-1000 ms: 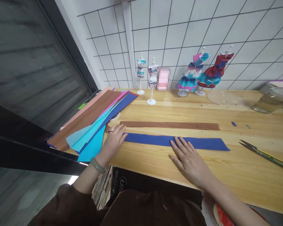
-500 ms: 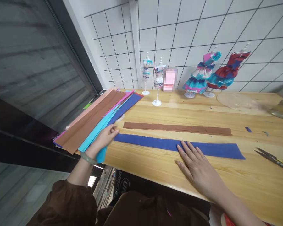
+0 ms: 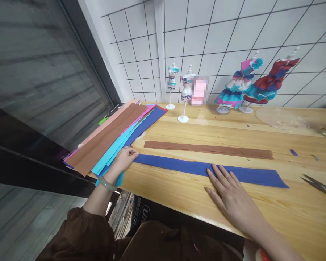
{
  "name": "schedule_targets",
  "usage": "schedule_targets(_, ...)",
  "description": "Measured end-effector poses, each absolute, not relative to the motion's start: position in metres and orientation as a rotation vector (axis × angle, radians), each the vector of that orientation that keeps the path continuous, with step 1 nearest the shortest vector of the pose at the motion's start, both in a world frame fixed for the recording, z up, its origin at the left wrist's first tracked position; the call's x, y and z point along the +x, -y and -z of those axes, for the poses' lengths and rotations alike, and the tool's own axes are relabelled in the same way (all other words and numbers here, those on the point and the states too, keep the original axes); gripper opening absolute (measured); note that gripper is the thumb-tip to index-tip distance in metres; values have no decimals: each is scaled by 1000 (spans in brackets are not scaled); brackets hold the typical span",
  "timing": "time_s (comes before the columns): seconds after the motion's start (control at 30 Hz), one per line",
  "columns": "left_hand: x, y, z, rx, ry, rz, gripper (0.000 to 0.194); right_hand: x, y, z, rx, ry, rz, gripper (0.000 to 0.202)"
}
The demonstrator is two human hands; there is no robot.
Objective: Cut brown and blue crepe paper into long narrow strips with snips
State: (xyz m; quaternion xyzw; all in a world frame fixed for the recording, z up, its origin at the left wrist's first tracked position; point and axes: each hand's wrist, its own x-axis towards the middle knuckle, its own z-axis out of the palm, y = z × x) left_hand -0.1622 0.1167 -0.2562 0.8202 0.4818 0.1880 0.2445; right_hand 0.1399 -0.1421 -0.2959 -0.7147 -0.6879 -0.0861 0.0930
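Observation:
A long blue strip of crepe paper (image 3: 174,165) lies flat across the table near its front edge. My left hand (image 3: 126,159) pinches the strip's left end between thumb and fingers, with its wrist over the stacked coloured sheets. Flat on the right half of the strip rests my right hand (image 3: 226,188), its fingers stretched out and a little apart. Just behind, parallel to the blue strip, is a narrower brown strip (image 3: 206,148). Scissors (image 3: 319,185) lie partly spread on the table, to the right of the blue strip.
Layered coloured paper sheets (image 3: 116,136) slant across the table's left end. Small dress forms (image 3: 186,90) in paper stand along the tiled wall, two in full skirts (image 3: 233,88). A clear round sheet (image 3: 277,119) and paper scraps (image 3: 293,152) are at the right.
The fingers of my left hand have closed on the blue strip's left end. My right hand stays flat on the strip. The whole view has shifted slightly.

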Motion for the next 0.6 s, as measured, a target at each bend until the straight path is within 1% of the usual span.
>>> schedule_targets(0.2,-161,-112,262,2197,-1380,-675,26,139,142,295,-2132,2052,285,61)
schedule_targets(0.4,-155,-102,262,1890,-1386,-823,31,139,142,293,-2152,2062,257,61)
schedule_targets(0.47,-153,-98,263,1921,-1373,-841,29,138,142,292,-2159,2062,251,61)
schedule_targets(0.6,-150,-92,264,2175,-1432,-798,26,137,143,292,-2164,2053,270,61)
